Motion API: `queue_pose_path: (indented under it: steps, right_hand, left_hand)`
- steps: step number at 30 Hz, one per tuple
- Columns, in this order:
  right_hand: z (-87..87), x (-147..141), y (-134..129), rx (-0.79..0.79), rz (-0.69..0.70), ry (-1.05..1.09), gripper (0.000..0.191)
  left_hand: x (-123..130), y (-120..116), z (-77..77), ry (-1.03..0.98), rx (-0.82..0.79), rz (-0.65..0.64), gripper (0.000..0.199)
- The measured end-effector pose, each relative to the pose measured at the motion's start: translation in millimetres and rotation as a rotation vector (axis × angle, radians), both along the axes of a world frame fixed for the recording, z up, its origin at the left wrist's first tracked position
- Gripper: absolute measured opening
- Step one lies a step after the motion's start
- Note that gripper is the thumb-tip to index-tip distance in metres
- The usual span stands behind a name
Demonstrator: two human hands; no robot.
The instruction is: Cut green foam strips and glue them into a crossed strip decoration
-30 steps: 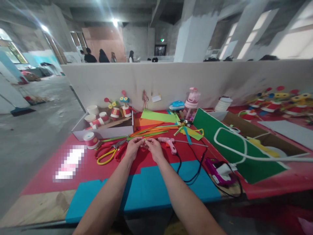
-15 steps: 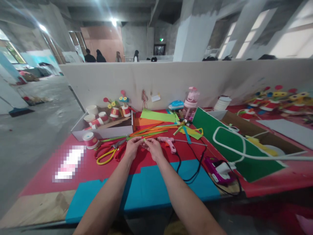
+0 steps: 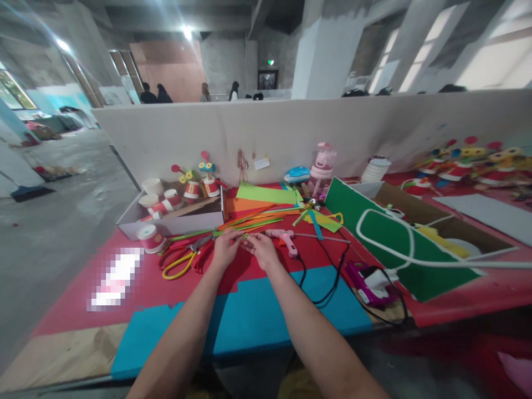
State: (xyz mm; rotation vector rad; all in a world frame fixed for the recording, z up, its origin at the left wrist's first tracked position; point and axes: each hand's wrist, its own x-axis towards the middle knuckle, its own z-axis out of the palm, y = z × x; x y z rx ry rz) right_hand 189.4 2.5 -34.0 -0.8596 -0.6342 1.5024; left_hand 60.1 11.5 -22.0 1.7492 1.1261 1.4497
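Hardly moved since the earlier frame: left hand [image 3: 225, 250] and right hand [image 3: 262, 250], with only the view turned slightly. Meaning, by judgement, same fine fingerwork continuing. Pinched narrowly between the fingertips of both hands: small green piece [image 3: 245, 236], partly hidden, near the middle of the red surface [image 3: 158, 291], beyond blue sheet [image 3: 249, 316] along the near edge, just beside pink glue gun [image 3: 286, 240].

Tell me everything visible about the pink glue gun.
The pink glue gun looks plastic, with an orange trigger and glowing red light. It lies on its side on the red table covering, nozzle toward the right hand, handle toward the camera. A grey stick extends from its rear, a black cord from its handle.
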Motion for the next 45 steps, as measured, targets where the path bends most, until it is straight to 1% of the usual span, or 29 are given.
queue_pose_path:
  steps: [6,9,16,19,21,25,27,31,34,37,39,42,45]
  right_hand:
    - [-1.8,0,0,0.012,0.001,0.006,0.023]
    - [-1.8,0,0,0.015,0.001,0.022,0.025]
    - [-0.4,5,0,0.015,-0.003,0.043,0.025]
    - [1.2,6,-1,0.022,0.004,0.035,0.024]
    - [3.5,7,-2,0.017,0.015,0.040,0.023]
    - [9.6,9,-4,0.010,0.003,0.070,0.021]
    - [11.0,9,-4,0.024,-0.002,0.078,0.024]
    - [9.5,8,-3,0.044,-0.010,0.071,0.035]
    - [7.8,8,-3,0.026,0.001,0.105,0.037]
    - [7.1,8,-3,0.031,0.043,0.152,0.033]
    - [6.7,9,-2,0.029,0.067,0.163,0.030]
    - [6.1,8,-1,0.008,0.064,0.140,0.029]
    - [5.7,5,0,-0.001,0.015,0.115,0.029]
  left_hand:
    - [-3,-1,-1.0,0.333,0.189,0.005,0.027]
    - [-3,-1,-1.6,0.454,0.268,0.009,0.030]
    - [-2,-5,4.6,0.684,0.352,-0.029,0.037]
    - [-1,-6,5.6,0.736,0.365,-0.023,0.037]
    - [-1,-7,5.0,0.732,0.365,-0.025,0.038]
    - [0,-9,4.8,0.663,0.340,-0.045,0.037]
    - [1,-10,5.9,0.635,0.318,-0.060,0.035]
    - [4,-12,8.2,0.630,0.306,-0.082,0.033]
    - [2,-11,7.3,0.602,0.327,-0.086,0.038]
    - [-1,-10,4.3,0.543,0.340,-0.070,0.045]
    - [-3,-8,2.3,0.504,0.322,-0.065,0.048]
    - [-3,-7,1.1,0.395,0.235,-0.075,0.043]
    - [0,-6,2.4,0.159,0.045,-0.050,0.031]
